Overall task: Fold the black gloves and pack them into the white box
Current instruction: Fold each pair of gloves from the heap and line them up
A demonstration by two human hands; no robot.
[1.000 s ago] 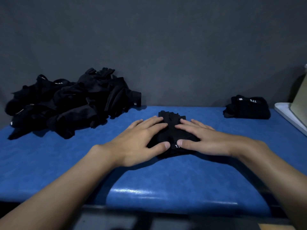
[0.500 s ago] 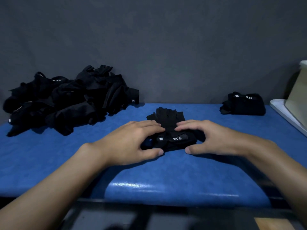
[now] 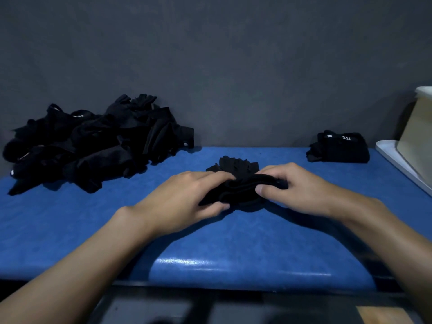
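Fingers of my left hand (image 3: 184, 195) and right hand (image 3: 297, 188) grip the black gloves (image 3: 240, 190), bunched on the blue desk (image 3: 233, 242).

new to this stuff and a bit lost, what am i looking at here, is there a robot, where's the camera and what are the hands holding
There is no robot here. These are a person's two bare hands, filmed by one wide-angle camera worn on the head, looking forward and down, so there is only a single view. The left hand and right hand both grip a black glove pair in the middle of the blue table, seemingly mid-fold. At the far left lies a loose pile of black gloves. At the far right sits one folded bundle with white lettering. The white box is at the right edge, only partly in view.
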